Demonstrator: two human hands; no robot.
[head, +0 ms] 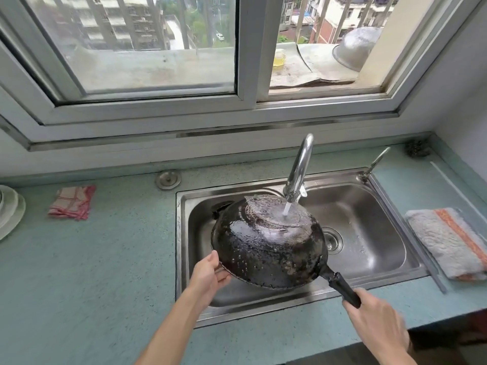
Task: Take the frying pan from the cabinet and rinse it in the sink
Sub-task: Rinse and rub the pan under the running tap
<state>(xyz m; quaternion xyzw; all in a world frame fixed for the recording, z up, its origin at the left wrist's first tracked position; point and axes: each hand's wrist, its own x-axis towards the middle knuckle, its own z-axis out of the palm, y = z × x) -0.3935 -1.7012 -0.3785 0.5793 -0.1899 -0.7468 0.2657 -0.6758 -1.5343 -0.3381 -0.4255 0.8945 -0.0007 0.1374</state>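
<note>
Over sink [374, 275], blackened pan [268, 256] (upturned, wet).

head view, looking down, sink [379, 262] close

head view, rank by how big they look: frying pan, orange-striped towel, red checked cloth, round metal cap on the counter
1. frying pan
2. orange-striped towel, though the frame edge cuts it off
3. red checked cloth
4. round metal cap

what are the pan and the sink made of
The round black frying pan looks like dark steel or iron, hard to say which: its underside is rough and blotchy. The rectangular silver sink looks like brushed stainless steel: grey satin sheen, soft reflections.
</note>
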